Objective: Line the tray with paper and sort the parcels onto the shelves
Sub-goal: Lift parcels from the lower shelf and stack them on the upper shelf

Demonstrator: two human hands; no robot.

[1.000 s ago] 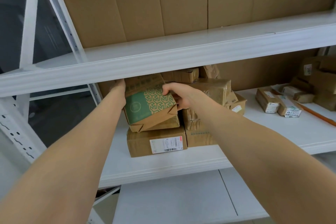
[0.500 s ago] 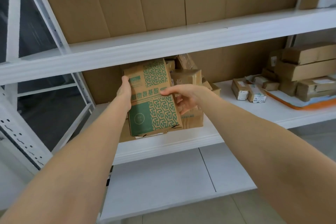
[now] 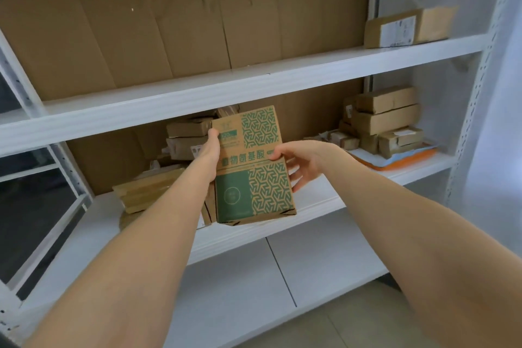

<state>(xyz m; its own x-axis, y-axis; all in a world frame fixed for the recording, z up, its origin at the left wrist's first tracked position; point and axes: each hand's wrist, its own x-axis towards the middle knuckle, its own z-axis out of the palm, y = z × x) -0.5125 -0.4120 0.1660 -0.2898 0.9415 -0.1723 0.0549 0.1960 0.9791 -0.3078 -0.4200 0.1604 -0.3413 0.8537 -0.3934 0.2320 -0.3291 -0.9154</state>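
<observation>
I hold a brown cardboard box with green patterned print (image 3: 254,167) upright in front of the middle shelf (image 3: 324,200). My left hand (image 3: 210,147) grips its left edge and my right hand (image 3: 299,164) holds its right side, fingers spread behind it. Behind the box a loose pile of brown parcels (image 3: 186,138) lies on the middle shelf. An orange tray (image 3: 406,159) lined with pale paper sits at the shelf's right end, with several stacked parcels (image 3: 384,118) on it.
One labelled parcel (image 3: 406,27) lies at the right end of the upper shelf (image 3: 254,76). Cardboard sheets line the back of the rack. A flat taped parcel (image 3: 147,192) lies at the left of the middle shelf. The lower shelf (image 3: 254,277) is below.
The green-printed box has come off the pile and out from the shelf toward me, turned upright in both hands. My view has swung up and to the right.
</observation>
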